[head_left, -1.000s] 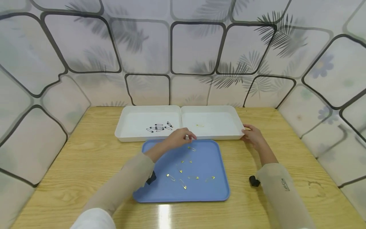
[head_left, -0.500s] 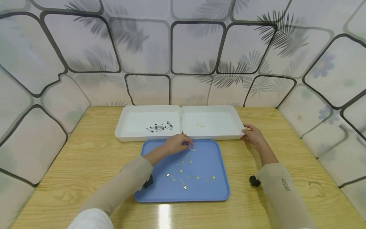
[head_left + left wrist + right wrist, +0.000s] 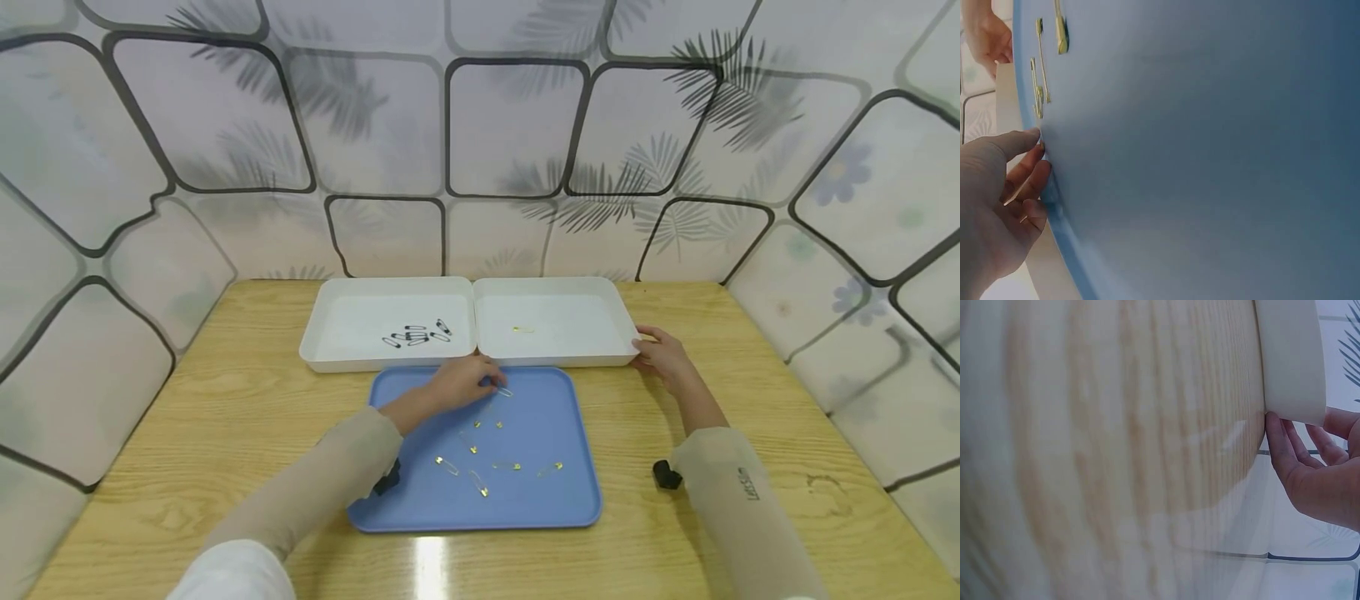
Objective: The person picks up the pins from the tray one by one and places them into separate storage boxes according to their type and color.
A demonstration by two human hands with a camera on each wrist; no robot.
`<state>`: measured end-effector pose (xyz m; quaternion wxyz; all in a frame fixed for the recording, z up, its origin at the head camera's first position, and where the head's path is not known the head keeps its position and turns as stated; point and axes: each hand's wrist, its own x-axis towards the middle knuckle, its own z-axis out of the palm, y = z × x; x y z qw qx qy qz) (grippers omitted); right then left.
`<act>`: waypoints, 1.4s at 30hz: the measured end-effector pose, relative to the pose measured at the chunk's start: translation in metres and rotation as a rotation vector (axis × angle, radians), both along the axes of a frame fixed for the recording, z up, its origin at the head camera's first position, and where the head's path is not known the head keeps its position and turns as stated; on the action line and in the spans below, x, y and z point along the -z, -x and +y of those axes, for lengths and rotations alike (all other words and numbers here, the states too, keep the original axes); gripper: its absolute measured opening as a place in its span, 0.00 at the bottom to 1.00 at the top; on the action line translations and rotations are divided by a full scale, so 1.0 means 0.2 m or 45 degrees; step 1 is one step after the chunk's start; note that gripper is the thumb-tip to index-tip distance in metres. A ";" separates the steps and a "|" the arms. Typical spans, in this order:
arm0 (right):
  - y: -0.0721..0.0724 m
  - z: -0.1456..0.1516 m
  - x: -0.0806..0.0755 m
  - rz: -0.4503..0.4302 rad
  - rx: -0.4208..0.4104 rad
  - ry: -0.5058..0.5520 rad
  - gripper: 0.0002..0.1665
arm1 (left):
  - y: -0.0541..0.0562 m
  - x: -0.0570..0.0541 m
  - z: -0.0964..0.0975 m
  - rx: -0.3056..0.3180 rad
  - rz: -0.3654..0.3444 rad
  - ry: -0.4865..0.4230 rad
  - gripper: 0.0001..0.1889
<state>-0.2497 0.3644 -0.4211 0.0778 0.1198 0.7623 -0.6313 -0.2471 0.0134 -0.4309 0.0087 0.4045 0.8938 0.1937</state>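
Looking just below the middle of the frame, we find the gold pin (image 3: 506,392) on the blue tray (image 3: 540,504), directly at the right side of the left hand (image 3: 461,382), which is the nearer one. The pin's long axis runs rightward and slightly down. This grip has its fingertips (image 3: 1039,172) bent close, but whether they pinch the pin, we cannot tell. Farther right, the right hand (image 3: 663,358) holds the corner of the right white tray (image 3: 570,333). Below lies the wooden tabletop (image 3: 637,554); behind stands a patterned wall (image 3: 517,125).

Blue tray (image 3: 540,408); gold pins (image 3: 1062,34), black pins (image 3: 416,336); white boxes (image 3: 555,308); wood-grain table (image 3: 187,417).
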 end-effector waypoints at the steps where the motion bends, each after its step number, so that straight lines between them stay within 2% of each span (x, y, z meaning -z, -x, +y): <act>1: 0.00 0.00 0.00 0.001 -0.002 -0.003 0.32 | 0.00 0.00 0.00 0.006 0.005 0.001 0.08; 5: 0.00 0.00 0.00 -0.003 0.002 -0.006 0.32 | 0.00 0.02 0.01 0.017 0.017 -0.003 0.08; 10: 0.00 0.00 0.00 -0.009 0.005 -0.008 0.32 | 0.01 0.03 0.01 0.007 -0.013 -0.031 0.08; 20: -0.02 -0.01 -0.02 -0.003 -0.012 -0.002 0.32 | -0.01 0.01 0.00 0.006 -0.088 -0.066 0.09; 28: -0.02 0.00 -0.02 -0.017 -0.007 0.016 0.32 | -0.03 -0.04 0.00 0.008 -0.133 -0.105 0.10; 34: -0.01 0.00 -0.01 -0.018 0.003 0.028 0.32 | -0.03 -0.07 0.01 -0.011 -0.153 -0.130 0.11; 42: -0.02 0.00 -0.01 -0.027 -0.012 0.028 0.32 | 0.00 -0.15 0.03 -0.091 -0.199 -0.199 0.11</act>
